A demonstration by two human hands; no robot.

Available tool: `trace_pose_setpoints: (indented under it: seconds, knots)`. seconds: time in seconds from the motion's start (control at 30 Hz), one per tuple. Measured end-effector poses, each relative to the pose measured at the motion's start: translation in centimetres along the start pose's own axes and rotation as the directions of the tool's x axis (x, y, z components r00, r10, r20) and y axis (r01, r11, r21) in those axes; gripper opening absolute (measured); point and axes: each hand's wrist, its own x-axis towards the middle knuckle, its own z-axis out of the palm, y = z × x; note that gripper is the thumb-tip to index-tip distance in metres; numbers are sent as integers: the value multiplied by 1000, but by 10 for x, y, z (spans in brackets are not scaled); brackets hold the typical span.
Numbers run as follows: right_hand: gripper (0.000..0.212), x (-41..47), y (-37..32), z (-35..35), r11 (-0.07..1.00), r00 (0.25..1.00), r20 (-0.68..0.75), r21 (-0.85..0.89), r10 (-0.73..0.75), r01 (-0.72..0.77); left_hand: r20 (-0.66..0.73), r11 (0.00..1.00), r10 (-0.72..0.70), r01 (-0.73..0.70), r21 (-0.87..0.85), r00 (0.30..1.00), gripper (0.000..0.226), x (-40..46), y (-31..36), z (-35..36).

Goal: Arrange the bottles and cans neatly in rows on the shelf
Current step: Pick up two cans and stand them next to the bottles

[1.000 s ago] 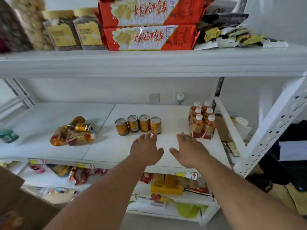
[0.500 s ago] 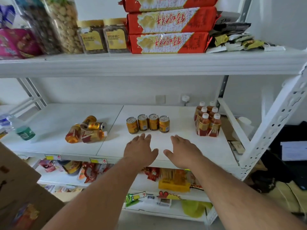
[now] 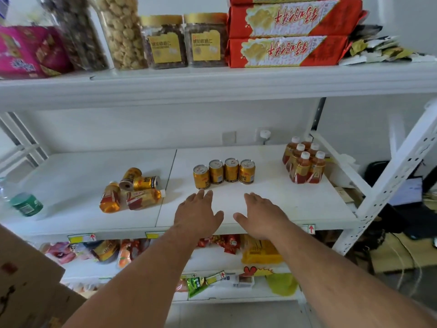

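Your left hand point(image 3: 197, 215) and right hand point(image 3: 261, 215) hover palm-down over the front of the white middle shelf point(image 3: 272, 209), fingers spread and relaxed, neither one grasping anything. The left fingertips point(image 3: 201, 192) reach just short of the nearest can.

Part of the job looks done. A row of 4 gold cans point(image 3: 224, 173) stands upright, side by side, just behind your hands; the leftmost sits a little forward of the other 3, so the line is close but not quite straight. To the right, a block of 6 tea bottles point(image 3: 304, 162) with white caps stands upright in 2 columns of 3, touching one another, near the shelf's right end.

What remains lies to your left. A heap of tipped containers point(image 3: 131, 189) rests on the adjoining left panel, well apart from both tidy groups: 2 gold cans on their sides at the back and what appear to be 2 tea bottles lying down in front, all touching. These 4 look like the outstanding work, to be stood up and added to the matching rows.

A clear bottle with a green label point(image 3: 22, 201) lies at the far left edge; whether it belongs in the arrangement cannot be told. By this view, the task appears well past halfway.
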Motion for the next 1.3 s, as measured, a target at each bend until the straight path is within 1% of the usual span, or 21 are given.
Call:
trace_pose_setpoints:
  seconds: [0.27, 0.63, 0.87, 1.03, 1.17, 1.23, 1.3]
  knots:
    - [79, 27, -14, 8, 1000, 1000, -4, 5, 19, -19, -4, 999, 36, -36, -17, 999, 78, 32, -16, 6]
    - [77, 107, 22, 6, 995, 996, -35, 56, 85, -83, -29, 998, 55, -56, -36, 998, 80, 110, -2, 21]
    - [80, 144, 38, 5, 986, 989, -59, 100, 139, -133, -49, 991, 110, -113, -77, 993, 79, 156, 1, 24]
    - [75, 172, 49, 1, 970, 980, -100, 195, 169, -148, -48, 980, 173, -177, -88, 984, 84, 203, 5, 23]
    - [74, 190, 56, 4, 943, 965, -137, 282, 223, -177, -7, 981, 185, -185, -54, 983, 97, 236, 1, 27]
    - [78, 201, 60, 5, 929, 955, -149, 313, 255, -199, 7, 977, 207, -206, -61, 978, 101, 250, 0, 30]
    - [92, 211, 63, 8, 910, 946, -143, 347, 292, -229, 23, 970, 238, -236, -61, 971, 104, 262, 0, 32]
